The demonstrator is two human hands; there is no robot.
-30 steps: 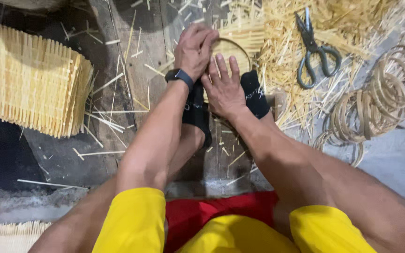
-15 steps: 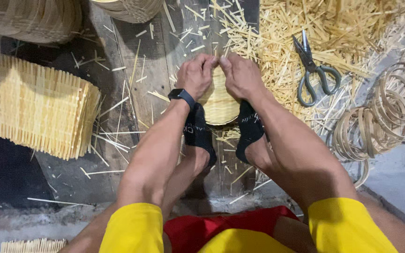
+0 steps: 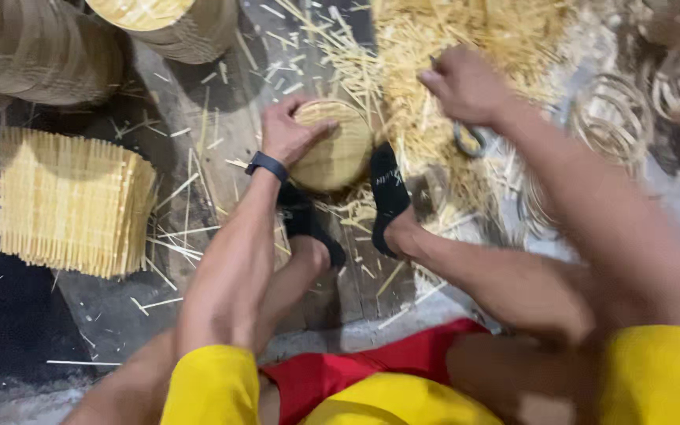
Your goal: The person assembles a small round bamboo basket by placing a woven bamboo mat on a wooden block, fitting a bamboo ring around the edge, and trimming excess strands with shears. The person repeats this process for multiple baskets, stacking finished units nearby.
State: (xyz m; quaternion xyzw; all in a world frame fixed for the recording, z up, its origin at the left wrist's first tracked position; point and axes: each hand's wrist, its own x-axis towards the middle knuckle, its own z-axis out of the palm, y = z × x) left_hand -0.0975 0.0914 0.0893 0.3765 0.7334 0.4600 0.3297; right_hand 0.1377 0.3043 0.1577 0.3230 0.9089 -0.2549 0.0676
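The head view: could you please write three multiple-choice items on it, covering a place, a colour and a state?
1. Where is the small woven basket?
A. Between the black-socked feet
B. On the stack of woven mats
C. In the lap

2. What colour is the wristband?
A. White
B. Dark
C. Red

3. What is the right hand doing?
A. Resting on the knee
B. Pressing the basket
C. Reaching at the scissors

Answers:
A, a foot flanks each side.
B, it looks near black.
C, it is over the handles while the left hand grips the basket.
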